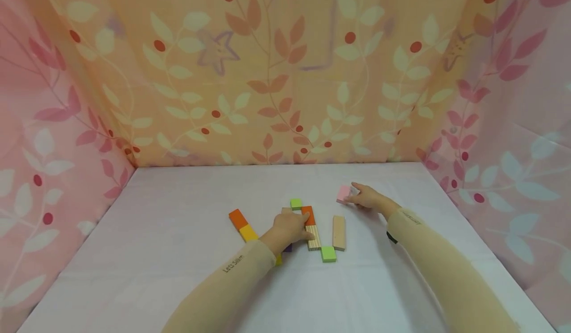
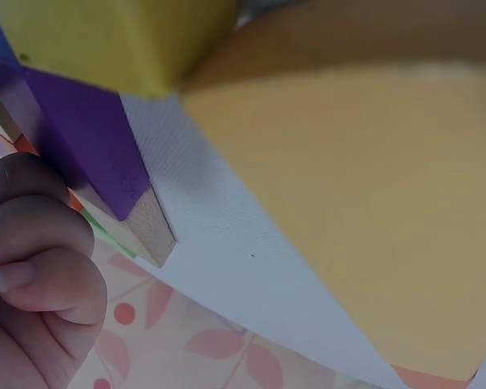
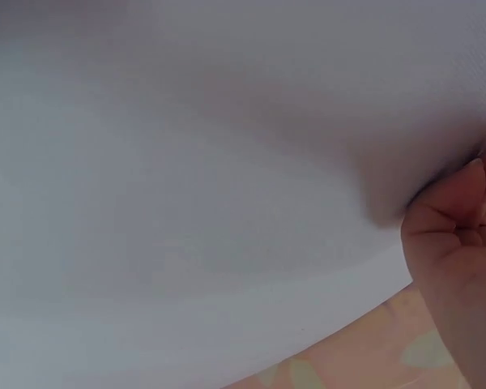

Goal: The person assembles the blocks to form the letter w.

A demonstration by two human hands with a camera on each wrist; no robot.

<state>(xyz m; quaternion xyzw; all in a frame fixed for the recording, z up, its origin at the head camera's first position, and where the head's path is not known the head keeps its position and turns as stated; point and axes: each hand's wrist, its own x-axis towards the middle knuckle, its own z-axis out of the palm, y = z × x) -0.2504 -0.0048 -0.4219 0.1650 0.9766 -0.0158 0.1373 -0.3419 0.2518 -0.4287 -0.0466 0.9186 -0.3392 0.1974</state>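
My left hand (image 1: 289, 228) reaches over the middle group of blocks, thumb and a finger extended, touching the orange block (image 1: 308, 210) and the striped wooden block (image 1: 313, 244) below it. In the left wrist view, the curled other fingers (image 2: 44, 275) lie beside a purple block (image 2: 89, 138) on a pale wooden one (image 2: 158, 231). At the back right, my right hand (image 1: 368, 197) pinches a small white block (image 1: 354, 191) against the pink block (image 1: 343, 193). Curled fingers (image 3: 454, 211) show low over the white cloth in the right wrist view; the block is hidden there.
Green blocks lie above (image 1: 296, 203) and below (image 1: 328, 254) the striped column. A plain wooden block (image 1: 339, 233) lies right of it. Left of my left hand slants a row with orange (image 1: 238, 218) and yellow-orange (image 1: 248, 233) blocks. Patterned curtains (image 1: 267, 100) border the cloth-covered table (image 1: 156, 214).
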